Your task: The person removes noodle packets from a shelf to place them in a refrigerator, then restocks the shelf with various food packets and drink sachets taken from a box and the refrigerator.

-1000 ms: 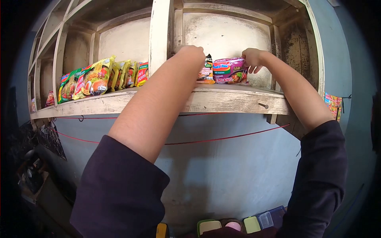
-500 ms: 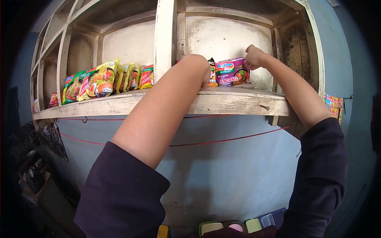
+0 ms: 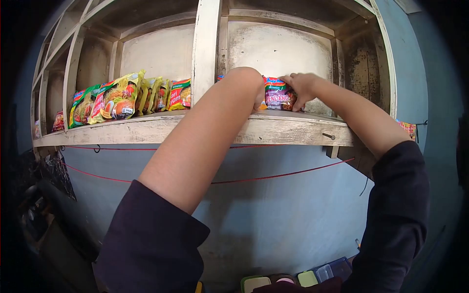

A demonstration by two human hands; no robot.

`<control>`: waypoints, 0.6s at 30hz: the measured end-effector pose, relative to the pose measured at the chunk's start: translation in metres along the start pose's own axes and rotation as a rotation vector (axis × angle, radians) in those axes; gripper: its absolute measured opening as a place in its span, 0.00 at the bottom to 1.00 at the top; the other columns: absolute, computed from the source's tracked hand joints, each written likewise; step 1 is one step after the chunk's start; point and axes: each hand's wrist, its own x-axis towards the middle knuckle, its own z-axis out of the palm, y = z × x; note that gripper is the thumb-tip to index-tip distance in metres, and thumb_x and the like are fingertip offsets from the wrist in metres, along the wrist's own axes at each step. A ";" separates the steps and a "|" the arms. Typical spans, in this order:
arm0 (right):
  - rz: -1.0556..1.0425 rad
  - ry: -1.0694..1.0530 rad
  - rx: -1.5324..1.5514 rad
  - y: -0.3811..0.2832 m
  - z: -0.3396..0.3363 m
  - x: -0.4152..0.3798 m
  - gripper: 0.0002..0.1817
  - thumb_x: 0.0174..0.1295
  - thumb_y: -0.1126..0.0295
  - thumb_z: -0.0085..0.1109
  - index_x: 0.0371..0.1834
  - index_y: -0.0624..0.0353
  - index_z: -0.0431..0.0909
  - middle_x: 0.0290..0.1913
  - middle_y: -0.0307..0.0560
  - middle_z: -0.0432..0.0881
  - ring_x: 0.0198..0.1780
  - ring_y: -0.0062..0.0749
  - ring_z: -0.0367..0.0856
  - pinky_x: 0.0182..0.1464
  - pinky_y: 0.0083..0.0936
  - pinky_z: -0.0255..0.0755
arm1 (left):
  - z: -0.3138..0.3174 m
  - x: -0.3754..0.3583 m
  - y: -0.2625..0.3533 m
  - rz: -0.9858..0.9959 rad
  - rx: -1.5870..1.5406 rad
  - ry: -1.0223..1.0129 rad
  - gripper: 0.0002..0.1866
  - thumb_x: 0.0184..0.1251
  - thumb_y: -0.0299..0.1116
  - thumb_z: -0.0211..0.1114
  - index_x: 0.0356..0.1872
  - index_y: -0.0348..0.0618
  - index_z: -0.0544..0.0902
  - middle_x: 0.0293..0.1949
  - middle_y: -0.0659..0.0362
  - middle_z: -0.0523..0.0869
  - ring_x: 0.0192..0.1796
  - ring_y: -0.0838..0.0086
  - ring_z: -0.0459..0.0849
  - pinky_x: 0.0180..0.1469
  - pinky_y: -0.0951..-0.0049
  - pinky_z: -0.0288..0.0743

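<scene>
On the right shelf bay stands a purple instant noodle packet [image 3: 277, 94] marked "rendang". My right hand [image 3: 304, 90] grips its right end, fingers over the top and thumb low at the front. My left hand [image 3: 248, 85] is curled at the packet's left side, beside a strip of orange packet [image 3: 263, 105]. Most of the left fingers are hidden behind the hand, and what they hold does not show. A small bit of another packet peeks out left of that hand.
In the left bay lean several yellow and green noodle packets [image 3: 117, 95]. A white post [image 3: 204, 49] divides the bays. A nail [image 3: 329, 136] sticks out of the shelf's front board [image 3: 288, 131]. Red cords [image 3: 273, 177] hang below, and lidded containers [image 3: 308, 279] stand at the bottom.
My right hand has come down and left from above the purple packet's corner and closed around its right end. My left hand stays in about the same place.
</scene>
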 end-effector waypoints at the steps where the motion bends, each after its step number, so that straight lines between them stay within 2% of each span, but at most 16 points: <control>1: 0.000 0.035 -0.053 -0.004 0.004 0.001 0.52 0.28 0.54 0.71 0.62 0.56 0.57 0.42 0.54 0.74 0.47 0.44 0.74 0.48 0.31 0.70 | -0.002 -0.004 0.000 0.001 0.002 0.004 0.15 0.45 0.38 0.67 0.38 0.53 0.83 0.41 0.58 0.83 0.42 0.66 0.81 0.46 0.66 0.74; 2: -0.031 0.024 -0.113 -0.007 0.005 0.006 0.56 0.26 0.56 0.71 0.63 0.60 0.50 0.42 0.57 0.74 0.45 0.46 0.75 0.46 0.31 0.71 | -0.003 -0.008 -0.001 0.019 -0.020 -0.029 0.20 0.47 0.42 0.66 0.44 0.50 0.80 0.46 0.57 0.80 0.45 0.65 0.80 0.48 0.66 0.73; 3: -0.034 0.024 -0.120 -0.009 0.002 0.007 0.56 0.26 0.56 0.71 0.63 0.60 0.50 0.42 0.57 0.74 0.45 0.46 0.75 0.46 0.31 0.71 | -0.003 -0.011 -0.001 0.037 -0.045 -0.061 0.25 0.49 0.47 0.65 0.49 0.48 0.78 0.51 0.55 0.77 0.49 0.64 0.78 0.50 0.65 0.71; 5: -0.018 -0.056 -0.152 -0.015 -0.004 0.008 0.51 0.27 0.58 0.69 0.59 0.64 0.54 0.41 0.60 0.73 0.45 0.47 0.75 0.46 0.31 0.71 | -0.003 -0.016 -0.002 0.026 -0.054 -0.060 0.25 0.50 0.47 0.65 0.49 0.49 0.78 0.51 0.56 0.77 0.50 0.64 0.77 0.51 0.64 0.71; 9: -0.083 0.009 0.047 -0.012 -0.003 0.004 0.49 0.27 0.60 0.67 0.57 0.66 0.56 0.42 0.62 0.72 0.44 0.49 0.74 0.48 0.33 0.69 | 0.000 -0.017 -0.005 0.030 -0.015 -0.036 0.25 0.49 0.48 0.65 0.50 0.52 0.77 0.52 0.57 0.77 0.51 0.64 0.77 0.52 0.64 0.71; 13: -0.099 -0.016 0.226 0.002 -0.009 0.011 0.57 0.22 0.57 0.75 0.61 0.64 0.55 0.49 0.63 0.71 0.52 0.48 0.71 0.56 0.31 0.65 | -0.003 -0.016 -0.004 0.019 -0.033 -0.045 0.24 0.49 0.46 0.64 0.49 0.50 0.78 0.52 0.56 0.76 0.51 0.64 0.77 0.51 0.65 0.71; 14: -0.076 0.036 0.274 0.009 -0.013 0.016 0.61 0.19 0.54 0.78 0.62 0.62 0.54 0.51 0.63 0.69 0.55 0.49 0.69 0.58 0.30 0.62 | -0.004 -0.014 -0.005 0.032 -0.046 0.041 0.23 0.49 0.43 0.64 0.48 0.48 0.78 0.51 0.54 0.76 0.50 0.64 0.77 0.51 0.66 0.71; 16: 0.040 0.063 0.317 0.022 -0.032 0.016 0.60 0.22 0.51 0.76 0.63 0.61 0.53 0.54 0.64 0.67 0.57 0.50 0.66 0.60 0.31 0.60 | -0.005 -0.009 -0.007 0.057 -0.080 0.202 0.21 0.48 0.38 0.63 0.46 0.43 0.78 0.50 0.50 0.77 0.50 0.63 0.77 0.51 0.67 0.71; 17: 0.142 0.095 0.356 0.016 -0.054 -0.001 0.57 0.26 0.50 0.74 0.63 0.60 0.55 0.56 0.64 0.66 0.57 0.49 0.65 0.61 0.31 0.59 | -0.003 -0.008 -0.009 0.123 -0.174 0.411 0.20 0.49 0.35 0.62 0.46 0.42 0.76 0.48 0.49 0.77 0.49 0.61 0.77 0.50 0.67 0.71; 18: 0.142 0.334 0.332 0.029 -0.058 -0.009 0.50 0.32 0.51 0.72 0.61 0.58 0.59 0.57 0.59 0.67 0.58 0.45 0.66 0.61 0.30 0.59 | 0.002 -0.009 -0.009 0.184 -0.268 0.614 0.18 0.50 0.33 0.60 0.45 0.41 0.75 0.46 0.49 0.77 0.48 0.60 0.76 0.50 0.67 0.71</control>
